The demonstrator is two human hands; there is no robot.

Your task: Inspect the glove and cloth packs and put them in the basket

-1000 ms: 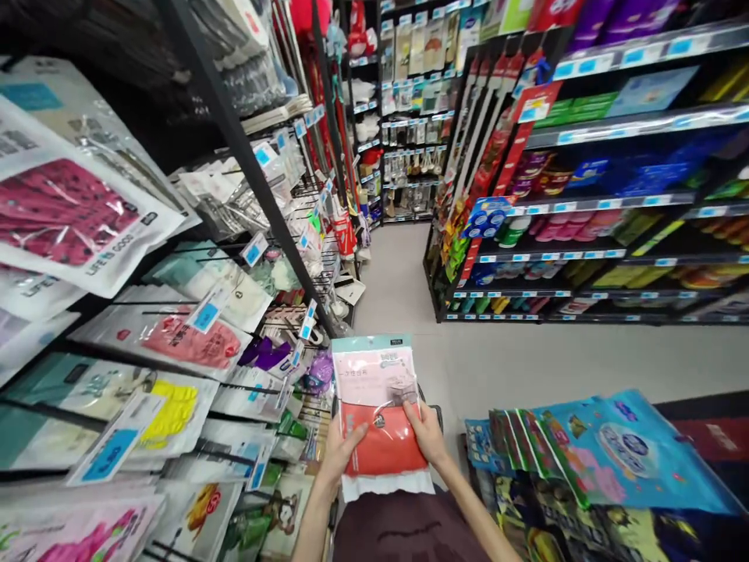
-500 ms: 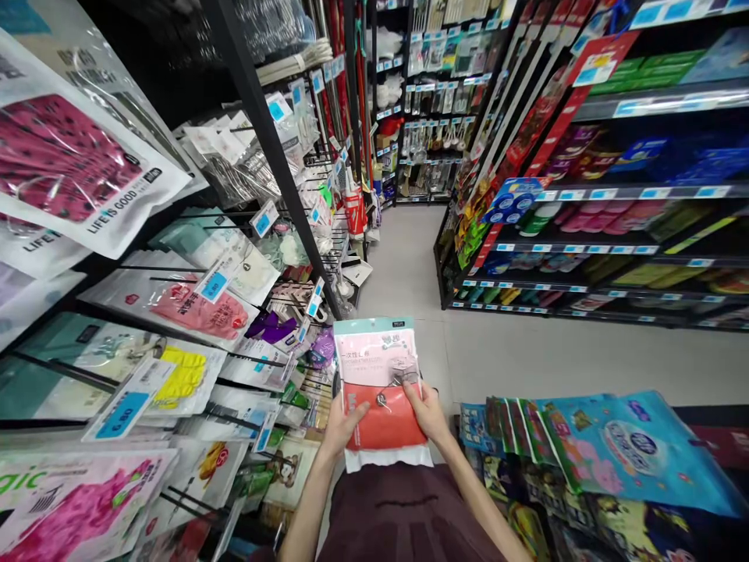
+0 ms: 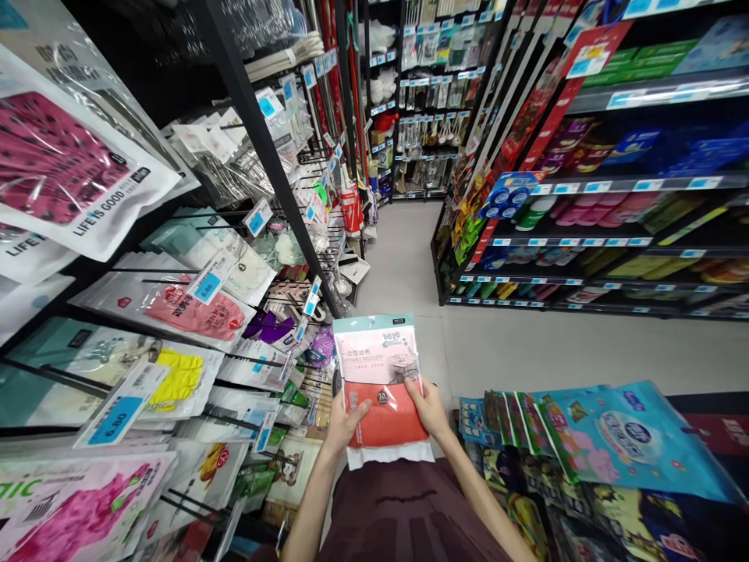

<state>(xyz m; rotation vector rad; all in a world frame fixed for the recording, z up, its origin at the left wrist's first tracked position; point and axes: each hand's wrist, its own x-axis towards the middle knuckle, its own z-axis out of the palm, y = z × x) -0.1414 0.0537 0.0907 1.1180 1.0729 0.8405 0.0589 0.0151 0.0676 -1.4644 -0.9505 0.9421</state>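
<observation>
"How far along?"
"The tablecloth packet (image 3: 380,421) is off the rack (image 3: 264,140), seemingly unopened, pinched by my left grip (image 3: 344,426) and right grip (image 3: 431,410)."
"Anything left?"
"I can't tell from here."

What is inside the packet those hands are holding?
The packet shows red in its lower half, perhaps folded material through a clear front; the print includes "table cloth". Whatever lies behind the pink panel is covered.
</observation>
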